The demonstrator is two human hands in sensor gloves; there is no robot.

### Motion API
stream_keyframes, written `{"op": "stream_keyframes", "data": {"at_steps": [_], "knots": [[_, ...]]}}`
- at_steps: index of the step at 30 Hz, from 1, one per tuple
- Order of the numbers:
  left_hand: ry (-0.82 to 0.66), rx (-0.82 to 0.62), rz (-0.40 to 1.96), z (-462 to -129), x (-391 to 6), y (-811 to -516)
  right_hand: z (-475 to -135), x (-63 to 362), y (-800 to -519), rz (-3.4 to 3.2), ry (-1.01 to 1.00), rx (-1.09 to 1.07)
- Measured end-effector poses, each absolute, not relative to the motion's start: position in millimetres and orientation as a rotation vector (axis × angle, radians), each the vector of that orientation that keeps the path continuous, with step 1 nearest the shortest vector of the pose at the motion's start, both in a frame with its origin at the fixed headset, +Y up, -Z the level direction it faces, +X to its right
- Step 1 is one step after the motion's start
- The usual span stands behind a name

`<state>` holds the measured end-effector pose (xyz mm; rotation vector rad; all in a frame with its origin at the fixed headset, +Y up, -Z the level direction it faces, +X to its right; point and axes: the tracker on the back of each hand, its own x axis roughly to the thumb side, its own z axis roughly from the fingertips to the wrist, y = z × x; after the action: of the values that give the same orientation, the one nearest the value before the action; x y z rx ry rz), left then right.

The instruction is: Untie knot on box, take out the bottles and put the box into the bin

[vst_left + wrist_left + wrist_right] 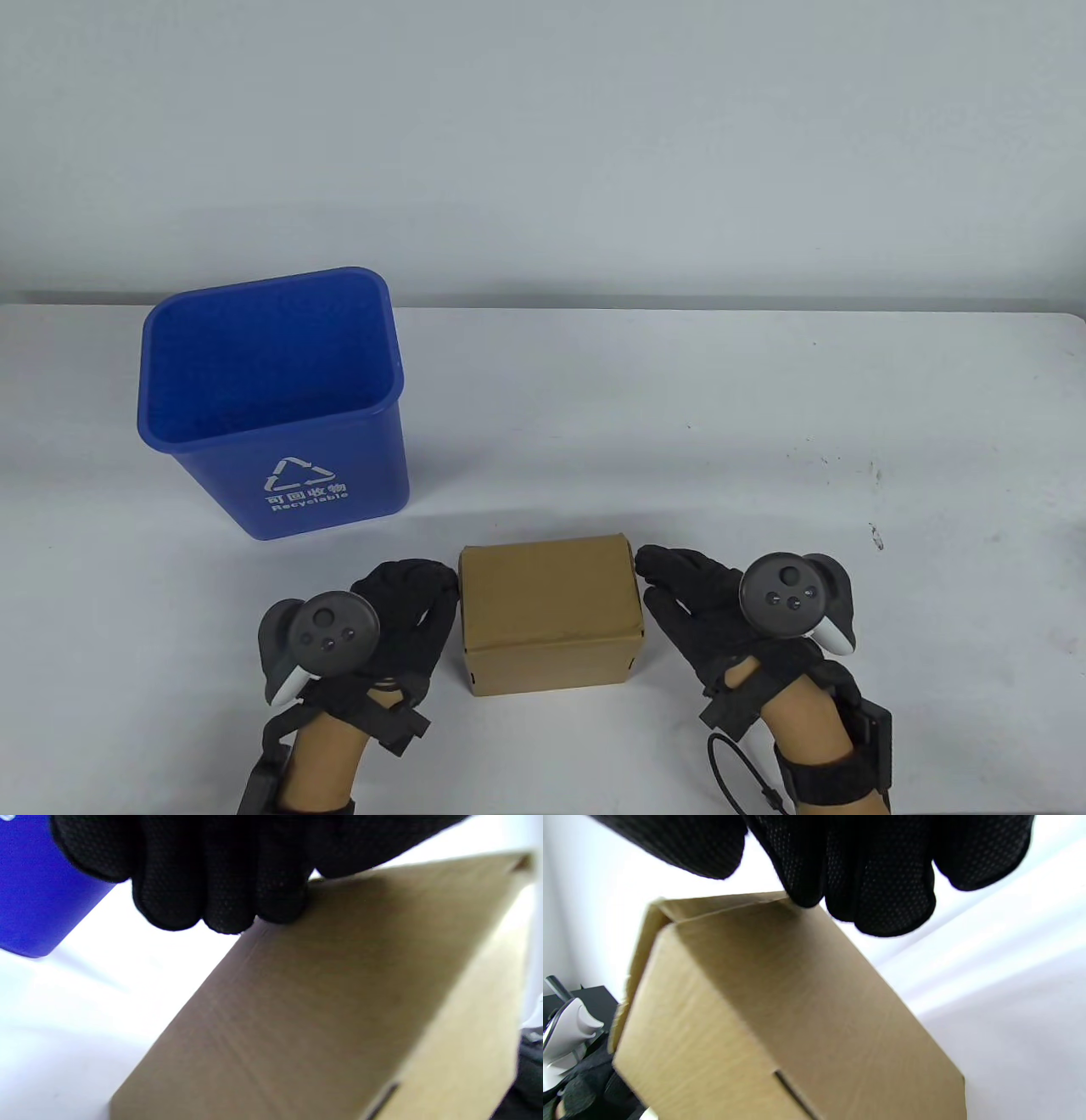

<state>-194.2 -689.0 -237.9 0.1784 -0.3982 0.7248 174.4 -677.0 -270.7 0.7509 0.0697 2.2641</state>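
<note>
Two gloved hands flanking a closed cardboard box (547, 615) near the table's front edge, just in front of the blue recycling bin (271, 399); left hand (399, 615) flat against the box's left side with fingers straight and together, right hand (691, 598) with only its fingertips (882, 899) at the far right corner, fingers extended and not curled round anything. No string, knot or bottles visible in any view. Likely risks: uneven squeeze from a light, one-corner contact twisting or dropping the box on lifting, and binning it with bottles inside, contents being hidden.
</note>
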Motion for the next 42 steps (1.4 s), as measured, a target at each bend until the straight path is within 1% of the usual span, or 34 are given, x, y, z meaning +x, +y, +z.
{"op": "stream_keyframes", "data": {"at_steps": [2, 3, 5, 7, 11, 13, 15, 18, 22, 25, 26, 28, 33, 42], "knots": [[-0.405, 0.234, 0.76, -234.4, -195.6, -684.2, -269.8, 176.1, -673.1, 2.244, 0.027, 0.793], [-0.421, 0.251, 0.782, -232.9, -195.8, -682.4, -269.8, 177.3, -672.2, 2.21, 0.043, 0.806], [-0.455, 0.236, 0.825, -232.0, -194.8, -681.7, -270.7, 177.9, -675.8, 2.136, 0.17, 0.827], [-0.525, 0.18, 0.84, -233.3, -190.5, -683.6, -272.5, 177.2, -684.9, 2.112, 0.382, 0.859], [-0.56, 0.135, 0.777, -234.8, -185.4, -686.9, -280.4, 176.0, -701.6, 2.235, 0.479, 0.83], [-0.555, 0.103, 0.748, -235.6, -183.6, -688.6, -282.8, 176.8, -707.1, 2.207, 0.538, 0.817], [-0.549, 0.062, 0.712, -237.2, -181.1, -691.6, -285.2, 177.5, -710.2, 2.161, 0.557, 0.81], [-0.536, -0.01, 0.686, -241.1, -177.8, -698.1, -287.2, 177.7, -710.5, 2.122, 0.527, 0.812], [-0.527, -0.068, 0.687, -244.8, -175.3, -705.0, -291.1, 174.5, -709.8, 2.053, 0.472, 0.848], [-0.49, -0.186, 0.684, -247.8, -171.5, -718.8, -297.7, 168.3, -719.1, 1.912, 0.522, 0.875], [-0.481, -0.23, 0.657, -250.2, -168.4, -725.8, -299.1, 166.5, -723.7, 1.852, 0.569, 0.867], [-0.476, -0.291, 0.593, -252.5, -162.9, -733.6, -301.0, 167.5, -726.5, 1.809, 0.564, 0.85], [-0.464, -0.266, 0.513, -250.1, -151.6, -732.3, -304.1, 171.7, -726.1, 1.824, 0.536, 0.847], [-0.456, -0.235, 0.466, -247.6, -148.3, -730.2, -307.9, 174.8, -722.6, 1.868, 0.483, 0.855]]}}
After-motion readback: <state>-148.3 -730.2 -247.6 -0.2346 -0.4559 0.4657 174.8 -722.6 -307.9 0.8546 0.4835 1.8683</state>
